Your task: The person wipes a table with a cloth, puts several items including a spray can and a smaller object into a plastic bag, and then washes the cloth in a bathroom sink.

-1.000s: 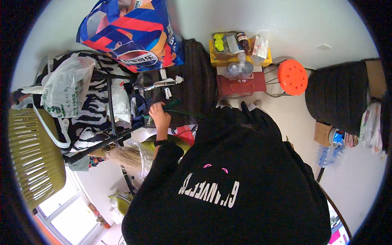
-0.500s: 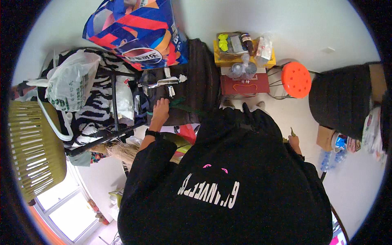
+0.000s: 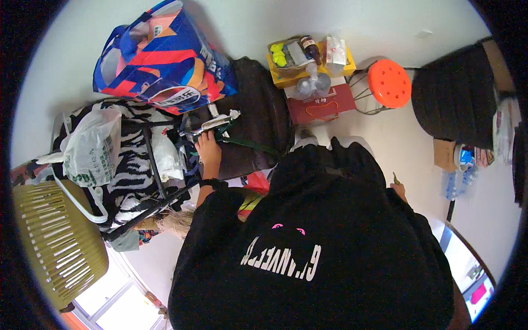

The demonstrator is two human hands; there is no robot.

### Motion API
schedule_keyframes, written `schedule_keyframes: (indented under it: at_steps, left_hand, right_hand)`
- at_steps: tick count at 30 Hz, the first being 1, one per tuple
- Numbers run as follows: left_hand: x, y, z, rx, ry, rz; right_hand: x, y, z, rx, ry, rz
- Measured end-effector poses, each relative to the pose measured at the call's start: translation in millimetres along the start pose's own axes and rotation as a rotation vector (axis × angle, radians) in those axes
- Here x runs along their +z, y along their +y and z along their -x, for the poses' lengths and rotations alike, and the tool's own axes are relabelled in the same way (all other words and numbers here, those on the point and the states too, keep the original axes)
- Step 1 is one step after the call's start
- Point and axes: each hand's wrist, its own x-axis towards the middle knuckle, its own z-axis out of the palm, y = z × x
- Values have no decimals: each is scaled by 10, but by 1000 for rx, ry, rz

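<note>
My left hand (image 3: 209, 153) is at a dark brown padded seat (image 3: 257, 118), its fingers closed around what looks like a dark green strap (image 3: 250, 144). That strap trails right across the seat. Just beyond the fingertips lies a silver metal object (image 3: 219, 122) with a long bar and a crosspiece; whether the fingers touch it, I cannot tell. Out to the right, my right hand (image 3: 400, 190) is closed on a small, thin, greenish-brown object (image 3: 395, 178). Its tip pokes up from the fingers, and the rest is hidden.
A large blue-and-red shopping bag (image 3: 165, 69) stands behind the seat. Leftward are a white plastic bag (image 3: 93, 146), zebra-striped fabric (image 3: 135, 151), a black frame (image 3: 153, 159) and an olive slatted basket (image 3: 60, 236). Boxes (image 3: 322, 106) and an orange stool (image 3: 390, 83) stand at the far right.
My left hand has moved closer to the silver metal object, and the strap's near end has shifted with it. The whole view has turned a little. My right hand keeps its hold.
</note>
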Motion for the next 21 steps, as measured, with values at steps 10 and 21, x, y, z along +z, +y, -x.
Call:
schedule_keyframes:
  at_steps: [10,21]
  left_hand:
    - [-37,373,261,-245,-123,68]
    - [-645,2174,248,-398,221,6]
  right_hand:
    - [-13,644,-297,-59,102,-180]
    - [71,2428,-24,283,250,-565]
